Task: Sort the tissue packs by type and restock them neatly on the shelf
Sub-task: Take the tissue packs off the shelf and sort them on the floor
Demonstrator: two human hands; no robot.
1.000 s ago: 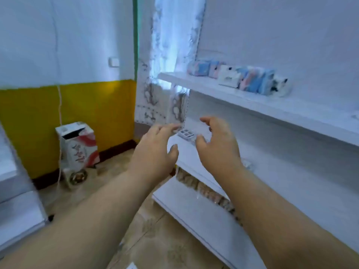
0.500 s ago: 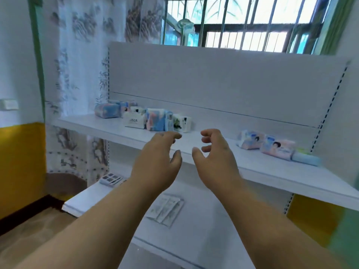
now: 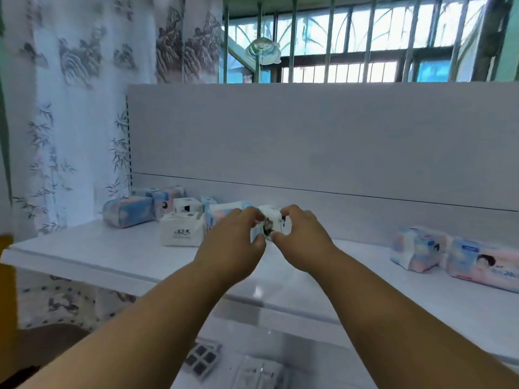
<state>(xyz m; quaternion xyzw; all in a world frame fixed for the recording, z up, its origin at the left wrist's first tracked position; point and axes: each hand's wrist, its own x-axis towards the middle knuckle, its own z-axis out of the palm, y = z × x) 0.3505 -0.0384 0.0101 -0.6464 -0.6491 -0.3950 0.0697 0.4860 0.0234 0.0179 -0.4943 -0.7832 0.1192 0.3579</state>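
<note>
A small white tissue pack with a dark cat picture [image 3: 270, 223] stands on the white shelf [image 3: 118, 256]. My left hand [image 3: 234, 242] grips its left side and my right hand [image 3: 302, 234] grips its right side, thumbs at the front. Left of it sits a white tissue pack with grey print [image 3: 181, 231], a pink and blue pack [image 3: 224, 213] partly hidden behind my left hand, and a blue and pink pack [image 3: 127, 211] at the far left. Two pink and blue packs with a face print [image 3: 415, 252] [image 3: 483, 265] lie on the shelf's right part.
The grey back panel [image 3: 309, 136] rises behind the shelf, with a barred window above and a printed curtain [image 3: 70, 108] at the left. On the lower shelf lie a small pack with dark squares [image 3: 200, 360] and flat white packets [image 3: 258, 373].
The view swung from the floor and lower shelf up to the upper shelf. Both hands went forward from empty air and closed on the cat-print pack.
</note>
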